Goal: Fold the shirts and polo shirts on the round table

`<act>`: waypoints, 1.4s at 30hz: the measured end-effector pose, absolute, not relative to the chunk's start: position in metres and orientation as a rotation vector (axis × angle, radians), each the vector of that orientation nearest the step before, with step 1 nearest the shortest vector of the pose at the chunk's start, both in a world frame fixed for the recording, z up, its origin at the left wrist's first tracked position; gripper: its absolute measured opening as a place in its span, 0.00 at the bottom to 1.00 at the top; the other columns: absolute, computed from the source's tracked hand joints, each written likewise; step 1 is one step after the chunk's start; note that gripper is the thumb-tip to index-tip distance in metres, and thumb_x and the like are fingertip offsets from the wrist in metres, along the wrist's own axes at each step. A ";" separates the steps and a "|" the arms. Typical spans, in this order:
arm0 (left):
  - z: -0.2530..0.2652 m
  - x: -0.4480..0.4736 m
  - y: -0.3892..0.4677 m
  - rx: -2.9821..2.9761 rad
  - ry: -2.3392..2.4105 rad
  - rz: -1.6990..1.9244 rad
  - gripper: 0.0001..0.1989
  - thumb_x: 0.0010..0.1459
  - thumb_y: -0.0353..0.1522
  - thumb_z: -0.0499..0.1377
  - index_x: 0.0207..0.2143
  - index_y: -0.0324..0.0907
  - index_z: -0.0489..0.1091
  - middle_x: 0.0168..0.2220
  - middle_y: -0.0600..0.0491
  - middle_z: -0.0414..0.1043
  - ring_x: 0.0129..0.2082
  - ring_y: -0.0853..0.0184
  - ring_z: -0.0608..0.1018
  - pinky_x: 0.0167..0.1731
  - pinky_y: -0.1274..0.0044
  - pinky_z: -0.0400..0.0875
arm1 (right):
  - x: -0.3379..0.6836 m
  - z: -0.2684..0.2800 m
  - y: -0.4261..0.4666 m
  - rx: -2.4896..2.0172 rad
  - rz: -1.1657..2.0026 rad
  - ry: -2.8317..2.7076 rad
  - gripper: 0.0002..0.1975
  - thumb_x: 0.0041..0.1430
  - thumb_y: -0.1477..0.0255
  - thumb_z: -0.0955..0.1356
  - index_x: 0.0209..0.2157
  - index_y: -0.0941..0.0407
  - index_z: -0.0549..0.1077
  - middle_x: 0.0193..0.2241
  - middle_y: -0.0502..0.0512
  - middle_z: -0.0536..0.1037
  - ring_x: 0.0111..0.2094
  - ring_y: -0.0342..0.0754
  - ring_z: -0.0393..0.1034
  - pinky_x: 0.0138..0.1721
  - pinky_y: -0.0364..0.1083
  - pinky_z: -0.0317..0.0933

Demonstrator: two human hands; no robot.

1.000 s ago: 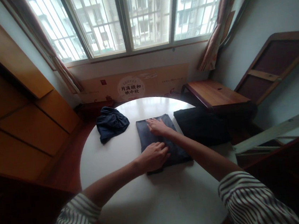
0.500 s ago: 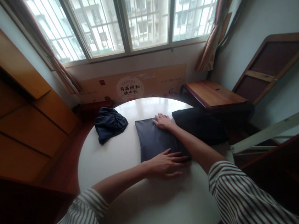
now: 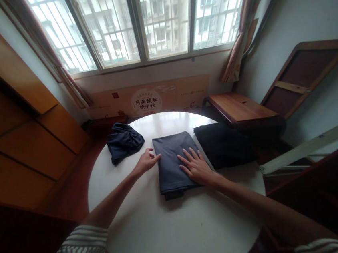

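You're backlit: window (image 3: 162,20) at top center washed out, glare on the table (image 3: 168,120) along its far rim. Lower corners near-black, soft shadow below the gray cloth (image 3: 173,170). Your frame's hazy, wide-angle stretch at the sides.

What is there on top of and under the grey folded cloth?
The right hand lies spread on the grey folded cloth. Beneath is the white table; the covered part cannot be seen.

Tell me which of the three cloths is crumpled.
The navy cloth, on the left of the white table: it lies bunched up, while the grey cloth and black cloth lie folded flat.
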State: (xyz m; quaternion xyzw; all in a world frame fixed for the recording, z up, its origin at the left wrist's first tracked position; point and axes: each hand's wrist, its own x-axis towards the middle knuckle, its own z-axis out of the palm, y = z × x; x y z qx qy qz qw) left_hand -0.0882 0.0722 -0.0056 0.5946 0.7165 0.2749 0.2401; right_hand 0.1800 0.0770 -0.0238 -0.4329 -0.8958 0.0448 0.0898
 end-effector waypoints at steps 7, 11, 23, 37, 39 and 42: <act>-0.019 -0.090 0.064 1.697 1.944 0.757 0.32 0.51 0.45 0.67 0.52 0.35 0.66 0.34 0.48 0.75 0.39 0.58 0.79 0.44 0.72 0.71 | 0.207 -0.030 0.054 -1.315 0.254 -2.542 0.28 0.66 0.57 0.59 0.66 0.45 0.59 0.70 0.54 0.47 0.70 0.60 0.35 0.66 0.63 0.41; -0.008 -0.084 0.069 1.387 1.817 0.807 0.49 0.47 0.46 0.70 0.63 0.34 0.51 0.31 0.50 0.76 0.27 0.63 0.79 0.32 0.74 0.74 | 0.207 -0.012 0.088 -1.441 0.429 -2.273 0.37 0.60 0.59 0.65 0.66 0.60 0.57 0.67 0.67 0.56 0.69 0.61 0.44 0.65 0.56 0.49; -0.007 -0.074 0.070 1.180 1.500 1.019 0.50 0.51 0.40 0.70 0.67 0.44 0.44 0.39 0.48 0.74 0.33 0.65 0.80 0.38 0.72 0.76 | 0.189 0.023 0.146 -1.602 1.502 -1.539 0.07 0.48 0.72 0.75 0.26 0.61 0.75 0.25 0.59 0.80 0.29 0.53 0.77 0.27 0.44 0.70; -0.010 -0.090 0.053 0.933 1.034 1.092 0.35 0.50 0.37 0.71 0.58 0.38 0.66 0.37 0.48 0.78 0.32 0.68 0.79 0.34 0.79 0.74 | 0.202 0.033 0.122 -1.106 1.869 -1.158 0.11 0.42 0.73 0.80 0.29 0.61 0.79 0.25 0.55 0.81 0.24 0.45 0.75 0.29 0.41 0.72; -0.001 -0.094 0.042 1.051 1.082 1.034 0.39 0.45 0.35 0.73 0.59 0.40 0.65 0.44 0.46 0.77 0.39 0.64 0.79 0.40 0.75 0.75 | 0.203 0.039 0.116 -1.018 1.881 -1.182 0.13 0.41 0.72 0.80 0.30 0.60 0.79 0.27 0.55 0.82 0.26 0.45 0.76 0.31 0.41 0.72; 0.019 -0.099 0.032 1.380 1.193 0.983 0.44 0.36 0.31 0.76 0.58 0.41 0.68 0.54 0.44 0.71 0.53 0.55 0.74 0.51 0.68 0.71 | 0.201 0.051 0.109 -0.933 1.869 -1.259 0.14 0.42 0.70 0.80 0.31 0.60 0.79 0.29 0.54 0.82 0.27 0.45 0.77 0.32 0.41 0.72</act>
